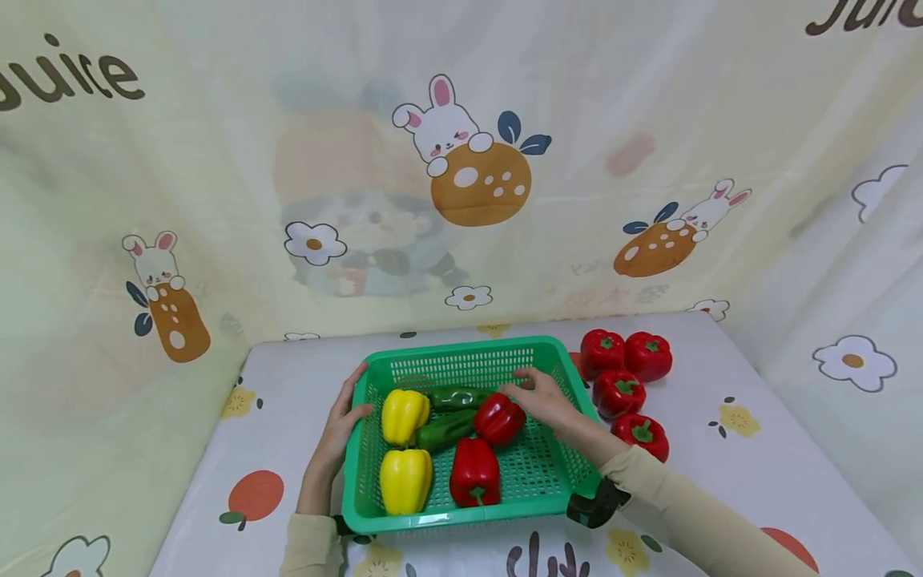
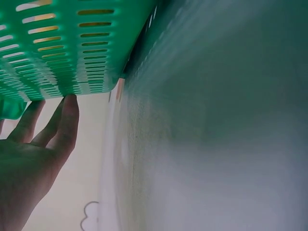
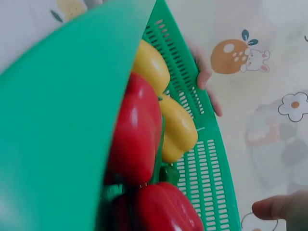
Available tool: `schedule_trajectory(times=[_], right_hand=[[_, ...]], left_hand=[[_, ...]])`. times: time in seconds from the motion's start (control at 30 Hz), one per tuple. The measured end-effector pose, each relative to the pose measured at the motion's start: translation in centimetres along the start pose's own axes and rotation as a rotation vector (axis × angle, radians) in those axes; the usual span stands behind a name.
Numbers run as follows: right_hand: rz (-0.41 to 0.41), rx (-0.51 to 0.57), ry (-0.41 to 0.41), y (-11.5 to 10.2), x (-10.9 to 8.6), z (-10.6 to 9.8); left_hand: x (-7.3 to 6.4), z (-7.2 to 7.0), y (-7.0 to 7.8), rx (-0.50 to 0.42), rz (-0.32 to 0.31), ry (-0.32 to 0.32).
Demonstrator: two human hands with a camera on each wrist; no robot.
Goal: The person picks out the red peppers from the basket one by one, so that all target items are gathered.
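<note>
We see the table [image 1: 721, 481] with its far edge running along the printed backdrop [image 1: 577, 80], and the green basket [image 1: 461, 519] standing just in from the middle of that edge. Between the basket's left wall and the table's left edge we find a strip of printed cloth. On the right the strip is broader, with four loose red peppers [image 1: 619, 393] grouped near the basket's far right corner and side, and more cloth between them and the table's right edge.

Inside the basket, we count a far yellow pepper [image 1: 405, 417] by the left wall and a near yellow pepper [image 1: 405, 482] in the near left corner. Two dark green vegetables [image 1: 445, 431] lie between the far yellow one and the upper red pepper [image 1: 500, 419], which sits right of centre. The lower red pepper [image 1: 474, 474] rests near the front edge, and to its right we see the slotted floor.

Our left hand [image 1: 340, 421] pinches the basket's left rim, thumb over it, fingers against the outer wall. Our right hand [image 1: 546, 401] hovers over the basket's right half, fingers spread, just beside the upper red pepper; we cannot tell whether they touch
</note>
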State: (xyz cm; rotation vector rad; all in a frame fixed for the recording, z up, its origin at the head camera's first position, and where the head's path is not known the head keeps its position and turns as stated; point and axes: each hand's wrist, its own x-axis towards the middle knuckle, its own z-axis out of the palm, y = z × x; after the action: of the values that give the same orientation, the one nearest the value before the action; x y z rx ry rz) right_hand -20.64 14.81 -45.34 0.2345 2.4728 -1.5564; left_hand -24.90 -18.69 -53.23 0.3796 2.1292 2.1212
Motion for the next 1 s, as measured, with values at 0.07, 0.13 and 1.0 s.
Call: schedule_trajectory(times=[0.07, 0.13, 1.0], right_hand=[[0.017, 0.035, 0.004, 0.1, -0.1, 0.3], [0.033, 0.068, -0.002, 0.2, -0.1, 0.5], [0.225, 0.186, -0.059, 1.4, -0.2, 1.1]], left_hand=[[0.0, 0.1, 0.0, 0.000, 0.000, 0.000], [0.0, 0.2, 0.0, 0.004, 0.002, 0.000], [0.0, 0.1, 0.0, 0.004, 0.001, 0.005]])
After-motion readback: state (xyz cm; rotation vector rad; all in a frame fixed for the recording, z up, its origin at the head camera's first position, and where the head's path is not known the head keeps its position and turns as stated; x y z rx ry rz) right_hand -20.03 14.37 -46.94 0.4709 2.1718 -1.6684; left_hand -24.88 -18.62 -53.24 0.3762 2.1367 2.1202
